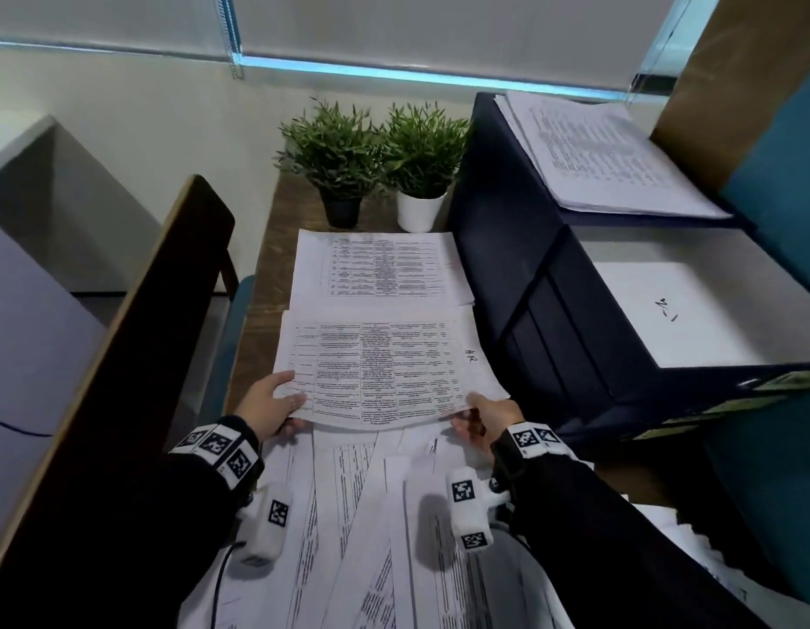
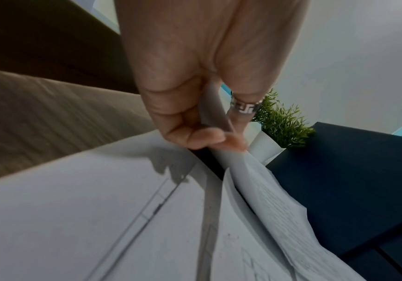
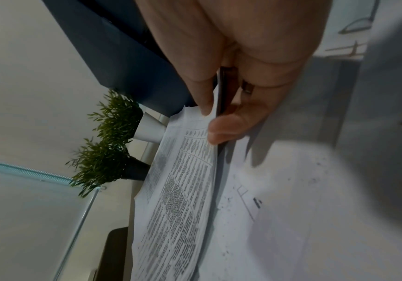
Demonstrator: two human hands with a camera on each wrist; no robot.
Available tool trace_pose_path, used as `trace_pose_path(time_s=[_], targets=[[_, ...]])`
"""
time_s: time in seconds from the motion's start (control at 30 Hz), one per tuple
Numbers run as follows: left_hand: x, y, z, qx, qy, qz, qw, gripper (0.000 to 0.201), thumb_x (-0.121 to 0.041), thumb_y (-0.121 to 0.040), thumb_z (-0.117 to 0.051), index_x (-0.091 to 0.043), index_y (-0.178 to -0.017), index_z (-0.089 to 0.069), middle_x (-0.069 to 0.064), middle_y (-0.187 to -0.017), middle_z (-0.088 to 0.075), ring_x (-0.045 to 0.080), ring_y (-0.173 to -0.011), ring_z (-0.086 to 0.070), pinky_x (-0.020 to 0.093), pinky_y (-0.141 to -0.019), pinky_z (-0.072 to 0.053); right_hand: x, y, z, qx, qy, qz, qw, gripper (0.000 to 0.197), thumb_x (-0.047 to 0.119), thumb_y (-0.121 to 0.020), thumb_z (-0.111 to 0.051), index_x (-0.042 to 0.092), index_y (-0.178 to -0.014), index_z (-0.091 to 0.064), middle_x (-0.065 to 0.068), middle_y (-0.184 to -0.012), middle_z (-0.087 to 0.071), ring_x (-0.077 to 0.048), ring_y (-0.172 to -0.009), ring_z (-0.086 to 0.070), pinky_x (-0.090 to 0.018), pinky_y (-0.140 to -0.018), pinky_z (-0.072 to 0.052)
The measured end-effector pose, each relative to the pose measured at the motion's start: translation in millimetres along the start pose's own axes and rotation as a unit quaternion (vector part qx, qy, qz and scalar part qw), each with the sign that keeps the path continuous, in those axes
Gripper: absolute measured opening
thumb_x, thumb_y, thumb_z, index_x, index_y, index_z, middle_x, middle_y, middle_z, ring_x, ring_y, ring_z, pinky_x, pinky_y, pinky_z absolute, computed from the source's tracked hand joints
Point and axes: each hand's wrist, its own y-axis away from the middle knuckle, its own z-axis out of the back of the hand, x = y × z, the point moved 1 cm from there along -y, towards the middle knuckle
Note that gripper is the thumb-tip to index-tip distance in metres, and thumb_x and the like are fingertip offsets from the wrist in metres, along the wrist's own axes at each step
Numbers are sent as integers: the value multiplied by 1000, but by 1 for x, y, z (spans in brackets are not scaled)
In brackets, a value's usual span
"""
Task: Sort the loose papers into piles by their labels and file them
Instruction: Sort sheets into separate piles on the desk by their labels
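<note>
Loose papers (image 1: 371, 515) lie fanned across the near end of the desk (image 1: 276, 247), overlapping one another. Just beyond them, both hands hold one sheaf (image 1: 380, 370) of printed sheets by its near corners, lifted slightly off the mess. The left hand (image 1: 269, 404) pinches the near-left corner, thumb on top and fingers curled beneath; the left wrist view shows the paper edge clamped between them (image 2: 195, 117). The right hand (image 1: 487, 417) pinches the near-right corner the same way (image 3: 228, 114). The top sheet bears a handwritten "HR" near its right edge. Past the sheaf, a second pile (image 1: 378, 270) lies flat toward the desk's far end. Two potted plants stand at the far edge, one in a black pot (image 1: 341, 211), one in a white pot (image 1: 419, 211). Along the right edge stands a dark tiered tray (image 1: 530, 265) with papers on its shelves.
</note>
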Motion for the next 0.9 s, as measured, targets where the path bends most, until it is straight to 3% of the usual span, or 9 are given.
trace_pose_path(time_s=[0.07, 0.17, 0.27, 0.33, 0.5, 0.57, 0.67, 0.77, 0.9], targets=[[1, 1, 4, 1, 6, -9, 1000, 63, -16, -86, -65, -11, -140, -34, 16, -109, -63, 24, -74, -65, 30, -61, -54, 0, 0, 4, 10, 43, 26, 999, 25, 12, -91, -56, -3, -72, -52, -11, -49, -55, -16, -30, -51, -27, -32, -46], [5, 11, 11, 17, -58, -53, 997, 102, -40, -57, -79, -16, -143, -28, 8, -140, -45, 25, -117, -53, 39, -99, -47, 0, -6, 16, 36, 212, 94, 972, 17, 20, -86, -64, 5, -78, -61, 1, -56, -63, -8, -44, -55, -19, -44, -44], [10, 22, 12, 44, -140, -62, 987, 88, -12, -69, -80, -18, -141, -29, 4, -135, -44, 21, -112, -53, 13, -95, -43, -7, -15, 29, 20, 477, 141, 867, 30, 41, -74, -71, 18, -92, -64, -2, -98, -63, -19, -92, -61, -33, -84, -50], [15, 23, 13, 44, -218, -69, 973, 86, -4, -69, -79, -17, -140, -31, 7, -133, -48, 24, -118, -48, 22, -96, -44, -11, -14, 34, 2, 534, 153, 831, 27, 45, -71, -71, 29, -91, -60, -1, -109, -56, -22, -104, -54, -37, -96, -43], [20, 26, 11, -21, -361, -58, 931, 70, -25, -76, -74, -40, -130, -33, 10, -126, -44, 33, -113, -50, 43, -102, -38, -17, -9, 31, 24, 451, 170, 876, 21, 26, -79, -70, 21, -90, -53, -3, -108, -61, -23, -110, -55, -34, -99, -41], [24, 30, 7, -3, -307, -87, 948, 65, -14, -79, -69, -37, -127, -32, 4, -117, -50, 22, -96, -57, 32, -84, -51, -21, -11, 32, 12, 461, 174, 870, 23, 26, -80, -70, 21, -96, -55, 0, -103, -60, -22, -109, -54, -35, -101, -38], [26, 38, 4, 17, -226, -115, 967, 60, 5, -81, -63, -28, -123, -35, -3, -103, -55, 5, -80, -55, 11, -57, -43, -25, -9, 34, -21, 505, 185, 843, 32, 31, -78, -70, 19, -103, -56, -1, -112, -54, -21, -111, -50, -41, -105, -32], [30, 39, 6, 5, -126, -101, 987, 65, 8, -75, -69, -26, -121, -38, 0, -104, -56, 18, -95, -59, 23, -67, -51, -22, -2, 31, -55, 589, 193, 783, 52, 41, -79, -67, 13, -120, -51, -8, -131, -37, -28, -124, -37, -43, -102, -29], [41, 42, 3, -9, -113, -84, 990, 68, 6, -73, -72, -30, -120, -39, 5, -116, -49, 8, -88, -52, 31, -75, -54, -14, -10, 26, -7, 505, 210, 837, 38, 23, -80, -69, 6, -112, -57, -11, -122, -56, -27, -113, -53, -31, -94, -41]])
